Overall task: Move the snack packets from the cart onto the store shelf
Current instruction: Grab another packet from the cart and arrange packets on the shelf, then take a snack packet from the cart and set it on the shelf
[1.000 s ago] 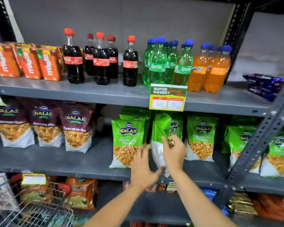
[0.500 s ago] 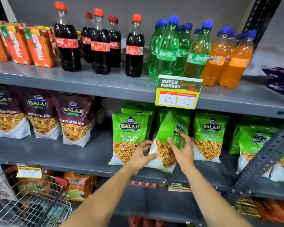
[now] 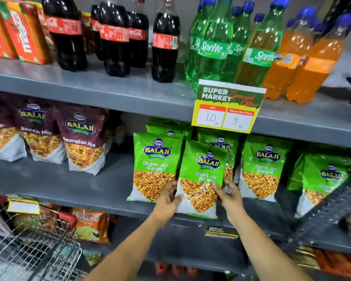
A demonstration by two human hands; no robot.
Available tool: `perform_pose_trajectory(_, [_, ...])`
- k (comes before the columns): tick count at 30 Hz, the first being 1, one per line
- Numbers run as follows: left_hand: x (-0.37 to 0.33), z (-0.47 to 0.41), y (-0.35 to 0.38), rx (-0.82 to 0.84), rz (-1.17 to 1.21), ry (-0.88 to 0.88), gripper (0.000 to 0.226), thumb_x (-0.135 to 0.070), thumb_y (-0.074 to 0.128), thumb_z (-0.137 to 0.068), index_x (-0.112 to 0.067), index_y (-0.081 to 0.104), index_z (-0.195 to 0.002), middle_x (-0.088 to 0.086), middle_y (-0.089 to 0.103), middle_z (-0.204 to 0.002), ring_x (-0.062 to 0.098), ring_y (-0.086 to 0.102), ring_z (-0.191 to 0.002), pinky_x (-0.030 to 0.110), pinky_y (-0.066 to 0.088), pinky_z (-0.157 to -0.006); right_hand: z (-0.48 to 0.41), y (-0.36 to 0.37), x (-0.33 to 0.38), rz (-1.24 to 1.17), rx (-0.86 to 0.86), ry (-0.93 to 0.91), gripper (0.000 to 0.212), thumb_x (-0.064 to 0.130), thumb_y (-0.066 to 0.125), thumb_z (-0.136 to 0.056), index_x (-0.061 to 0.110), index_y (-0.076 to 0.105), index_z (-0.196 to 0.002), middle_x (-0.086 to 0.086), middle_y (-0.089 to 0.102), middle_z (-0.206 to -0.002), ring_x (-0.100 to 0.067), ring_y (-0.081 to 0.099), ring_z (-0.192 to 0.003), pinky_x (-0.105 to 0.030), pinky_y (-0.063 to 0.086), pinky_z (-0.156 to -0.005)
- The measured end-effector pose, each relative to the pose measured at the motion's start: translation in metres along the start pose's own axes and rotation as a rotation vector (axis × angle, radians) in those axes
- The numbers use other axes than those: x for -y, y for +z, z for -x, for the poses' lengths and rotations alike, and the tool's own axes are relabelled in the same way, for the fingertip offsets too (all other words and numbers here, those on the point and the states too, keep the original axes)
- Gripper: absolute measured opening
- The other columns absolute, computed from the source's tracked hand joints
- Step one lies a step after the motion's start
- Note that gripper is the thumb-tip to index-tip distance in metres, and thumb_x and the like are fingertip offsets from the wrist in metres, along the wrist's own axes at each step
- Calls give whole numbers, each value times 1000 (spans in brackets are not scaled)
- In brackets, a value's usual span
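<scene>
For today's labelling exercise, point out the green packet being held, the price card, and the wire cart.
Held green packet [image 3: 205, 173], head view, on its printed front.
Price card [image 3: 227, 107], head view, on its middle.
Wire cart [image 3: 34, 250], head view, on its wire mesh.

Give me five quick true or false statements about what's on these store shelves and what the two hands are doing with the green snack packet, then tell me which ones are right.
1. Both hands hold one green Chana Jor Garam packet at its lower edges. True: the left hand and the right hand grip either side.
2. The held packet sits on the top shelf among the bottles. False: it is at the middle shelf, in front of other green packets.
3. The price tag shows 10 and 9. True.
4. The maroon Navratan Mix packets stand to the right of the green ones. False: they stand to the left.
5. The cola bottles have blue caps. False: those visible are red.
</scene>
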State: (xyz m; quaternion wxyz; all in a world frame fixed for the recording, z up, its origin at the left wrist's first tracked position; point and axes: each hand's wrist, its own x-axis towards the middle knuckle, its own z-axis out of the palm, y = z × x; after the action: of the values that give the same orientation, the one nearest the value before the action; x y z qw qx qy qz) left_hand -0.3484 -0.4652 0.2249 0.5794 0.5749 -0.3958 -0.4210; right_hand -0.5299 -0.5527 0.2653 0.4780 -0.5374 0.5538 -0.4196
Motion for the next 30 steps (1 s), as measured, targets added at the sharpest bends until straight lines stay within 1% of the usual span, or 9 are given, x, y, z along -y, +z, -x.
perform_pose_trajectory(3, [3,17,-4,-52,-213,169,35,-18,50,-88,-15,44,-122,5,57,-115,17,54,-113,23,40,-98,8,7,-1,3,32,-77,35,21,76,-76,21,54,-103,-2,46,-117,-16,48,-101,-32,42,-94])
perform_pose_trajectory(7, [-10,19,-9,-158,-337,326,31,-13,47,-89,-14,47,-120,-4,57,-105,3,56,-98,12,41,-82,12,22,9,86,15,-265,22,20,76,-75,24,56,-83,-3,49,-95,-16,48,-89,-26,39,-83])
perform_pose_trajectory(10, [-20,9,-10,-215,-542,323,34,-11,50,-91,-6,46,-125,9,58,-111,29,58,-98,26,43,-76,5,30,14,126,-40,-295,23,23,76,-75,13,60,-90,-9,52,-99,-17,50,-84,-23,43,-77])
perform_pose_trajectory(13, [-28,12,-4,-259,-832,247,40,-19,53,-91,-11,44,-128,8,51,-126,31,56,-108,41,49,-77,4,30,12,206,-54,-280,30,17,73,-78,0,62,-101,-11,51,-106,-19,52,-91,-5,41,-74])
perform_pose_trajectory(17, [-30,23,-8,-297,-923,197,40,-25,53,-91,-12,45,-128,7,52,-127,28,51,-116,41,49,-82,12,30,10,284,-54,-266,42,26,70,-81,0,58,-112,-17,54,-118,-24,54,-100,-35,46,-96])
perform_pose_trajectory(19, [-29,26,-19,-290,-991,256,40,-28,56,-89,-10,49,-124,9,57,-120,29,53,-110,39,49,-84,18,32,16,334,-86,-328,46,29,67,-83,1,53,-117,-18,49,-125,-21,51,-99,-36,45,-98])
perform_pose_trajectory(23, [-41,37,-52,-408,-1167,391,40,-33,61,-81,-13,54,-114,7,63,-109,30,61,-98,37,50,-79,33,50,37,587,-212,-512,72,57,46,-83,8,36,-136,-16,31,-148,-32,32,-137,-51,32,-110])
perform_pose_trajectory(26, [-55,49,-89,-509,-1302,464,50,-41,54,-80,-15,49,-123,7,57,-128,27,55,-117,39,47,-92,46,79,63,740,-180,-662,78,66,37,-79,14,36,-138,-15,31,-150,-32,32,-138,-57,18,-112])
perform_pose_trajectory(30, [-72,88,-157,-667,-1423,382,65,-45,52,-83,-18,36,-140,11,36,-151,29,34,-139,52,34,-110,79,147,103,799,-23,-898,79,67,39,-74,16,42,-135,-16,40,-146,-37,45,-129,-62,21,-109])
